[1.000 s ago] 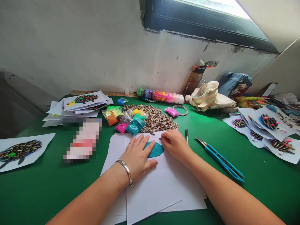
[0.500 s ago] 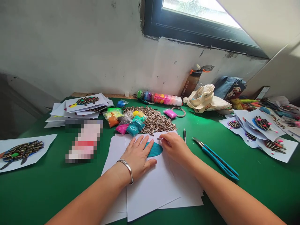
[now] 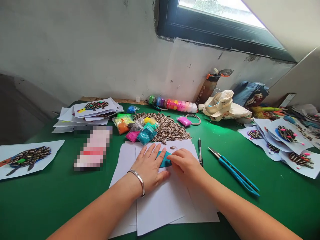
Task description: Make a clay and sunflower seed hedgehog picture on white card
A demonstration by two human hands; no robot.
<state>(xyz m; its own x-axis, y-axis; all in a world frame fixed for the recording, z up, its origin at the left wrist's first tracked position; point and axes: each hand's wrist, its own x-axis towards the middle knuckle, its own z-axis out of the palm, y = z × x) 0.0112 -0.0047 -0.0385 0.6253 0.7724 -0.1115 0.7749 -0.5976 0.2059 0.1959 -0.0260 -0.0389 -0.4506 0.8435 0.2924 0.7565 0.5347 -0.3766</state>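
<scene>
A flat piece of teal clay (image 3: 165, 161) lies on the top sheet of white paper (image 3: 160, 206). My left hand (image 3: 150, 165), with a silver bangle at the wrist, rests flat there with fingers spread, partly covering the clay's left side. At the clay's right edge, the curled fingers of my right hand (image 3: 186, 163) press close together and touch it. Whether anything sits between those fingertips is hidden. Just beyond them one sunflower seed (image 3: 172, 147) lies loose on the paper.
Behind the paper are a heap of sunflower seeds (image 3: 172, 128) and bagged clay (image 3: 147, 134). A pen (image 3: 200, 152) and blue utility knife (image 3: 236, 171) lie right. Seed pictures (image 3: 32, 158) lie left, more cards (image 3: 287, 133) right. A bottle (image 3: 207, 88) stands by the wall.
My right hand has moved from the seed down toward me, onto the clay's right edge. The seed now lies uncovered. My left hand stays flat; the view has shifted slightly.
</scene>
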